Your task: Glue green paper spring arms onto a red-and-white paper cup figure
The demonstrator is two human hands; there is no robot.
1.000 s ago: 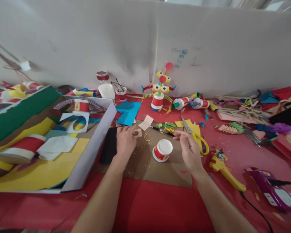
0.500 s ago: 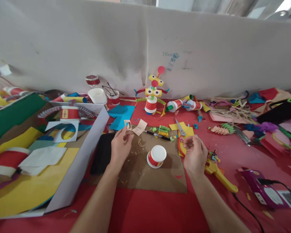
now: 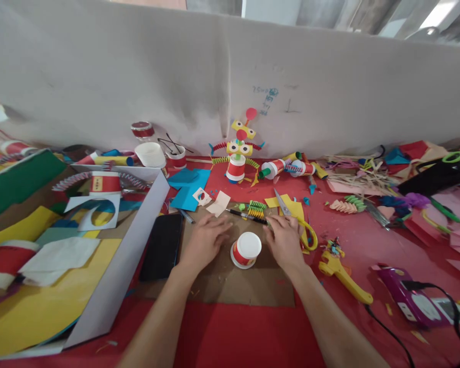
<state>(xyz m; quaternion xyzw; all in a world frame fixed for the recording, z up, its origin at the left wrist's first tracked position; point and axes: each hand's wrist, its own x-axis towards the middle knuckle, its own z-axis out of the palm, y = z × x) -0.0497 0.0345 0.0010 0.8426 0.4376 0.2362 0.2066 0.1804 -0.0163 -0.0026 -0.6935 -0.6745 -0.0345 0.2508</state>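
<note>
My left hand (image 3: 206, 241) rests palm down on the brown cardboard (image 3: 245, 286), fingers spread, holding nothing. To the right, my right hand (image 3: 285, 237) lies over the cardboard's right part, fingers apart and empty, just below the scissors (image 3: 282, 204). Between the hands stands a red and white paper cup (image 3: 247, 250), white end up; neither hand touches it. Behind it lie a black pen (image 3: 245, 215) and folded green and yellow paper strips (image 3: 256, 209). A cream paper (image 3: 219, 204) and a white piece with a round hole (image 3: 201, 196) lie beyond my left hand.
At left are a phone (image 3: 161, 247) and a box (image 3: 118, 271) of coloured paper. Paper-cup figures (image 3: 236, 166) stand at the back. A yellow glue gun (image 3: 345, 280) and a purple device (image 3: 414, 296) with a cable lie at right.
Both hands have come down onto the cardboard and opened. The white piece with a hole has left my left hand and lies on the blue paper's edge. The view has shifted slightly.
</note>
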